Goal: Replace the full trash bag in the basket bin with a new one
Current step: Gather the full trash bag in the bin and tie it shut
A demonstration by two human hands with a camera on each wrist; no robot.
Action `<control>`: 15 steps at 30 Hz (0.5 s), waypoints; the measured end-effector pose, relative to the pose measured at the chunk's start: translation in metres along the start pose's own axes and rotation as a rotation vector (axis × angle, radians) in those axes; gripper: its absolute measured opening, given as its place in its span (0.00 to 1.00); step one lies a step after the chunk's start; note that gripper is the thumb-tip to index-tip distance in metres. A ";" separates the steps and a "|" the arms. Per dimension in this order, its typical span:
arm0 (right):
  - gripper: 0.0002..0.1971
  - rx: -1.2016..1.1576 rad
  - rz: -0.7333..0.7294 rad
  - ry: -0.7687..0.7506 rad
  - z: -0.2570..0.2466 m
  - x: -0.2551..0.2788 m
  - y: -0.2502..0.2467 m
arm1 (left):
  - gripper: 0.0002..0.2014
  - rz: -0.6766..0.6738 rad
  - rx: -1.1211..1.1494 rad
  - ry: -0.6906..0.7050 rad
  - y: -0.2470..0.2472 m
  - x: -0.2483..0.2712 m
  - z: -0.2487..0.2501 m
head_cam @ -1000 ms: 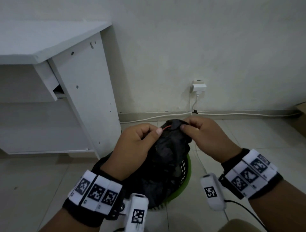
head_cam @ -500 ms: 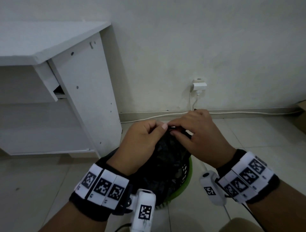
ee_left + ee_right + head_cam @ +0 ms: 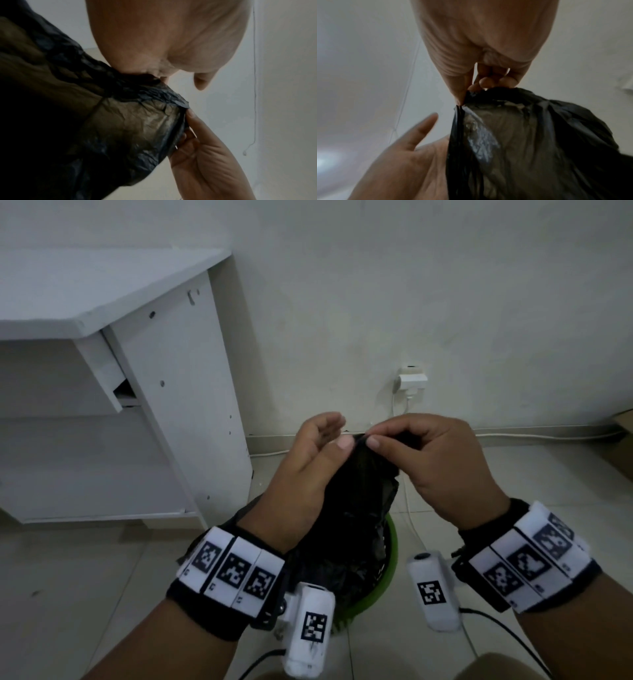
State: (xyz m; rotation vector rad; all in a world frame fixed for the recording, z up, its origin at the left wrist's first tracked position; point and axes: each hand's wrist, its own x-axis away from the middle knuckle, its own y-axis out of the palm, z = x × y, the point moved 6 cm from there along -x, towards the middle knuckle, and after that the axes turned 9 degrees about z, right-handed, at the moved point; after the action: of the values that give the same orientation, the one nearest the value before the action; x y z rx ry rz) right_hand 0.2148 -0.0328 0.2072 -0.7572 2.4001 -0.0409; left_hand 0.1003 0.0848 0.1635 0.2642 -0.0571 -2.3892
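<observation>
From the head camera we see the black trash bag point(image 3: 359, 491), thin crinkled film gathered to a peak, rising out of the round green basket bin point(image 3: 390, 556) on pale floor tiles. Our right hand point(image 3: 442, 460), at about 2 o'clock from the bag's peak, pinches that peak between thumb and forefinger. Our left hand point(image 3: 308, 467) lies against the bag's flank at 10 o'clock, fingers loosely apart, thumb tip beside the peak; whether it grips any film we cannot tell here. A flat-sided white cabinet point(image 3: 171, 405) stands at 9 o'clock, a boxy white wall plug point(image 3: 412, 380) at 12.

In the left wrist view the bag point(image 3: 133, 121) is semi-translucent, wrinkled and matte. The right hand point(image 3: 202, 155), at 4 o'clock, has its fingertips on the bunched edge.

In the right wrist view the right hand's fingers point(image 3: 488, 82) curl onto the pleated, glossy top of the bag point(image 3: 513, 135). The left hand point(image 3: 409, 155), at 8 o'clock, is spread flat beside the film.
</observation>
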 end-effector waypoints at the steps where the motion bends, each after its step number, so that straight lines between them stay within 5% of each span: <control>1: 0.04 0.021 -0.029 -0.027 -0.007 -0.001 0.002 | 0.27 -0.060 0.005 0.017 0.008 0.001 0.004; 5: 0.04 0.030 -0.093 -0.056 -0.018 -0.005 0.002 | 0.27 -0.123 0.012 0.018 0.026 0.002 0.010; 10: 0.03 -0.033 -0.100 0.105 0.004 -0.003 -0.006 | 0.17 -0.127 -0.413 0.338 0.024 -0.007 0.009; 15: 0.07 -0.111 -0.143 0.266 0.025 0.005 0.003 | 0.15 -0.050 -0.516 0.429 0.011 -0.011 0.003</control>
State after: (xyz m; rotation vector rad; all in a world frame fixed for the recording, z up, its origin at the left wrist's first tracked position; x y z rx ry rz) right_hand 0.2244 -0.0287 0.1834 -1.0304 2.6111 -0.0712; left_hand 0.1148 0.0840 0.1692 0.5217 0.7568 -2.2501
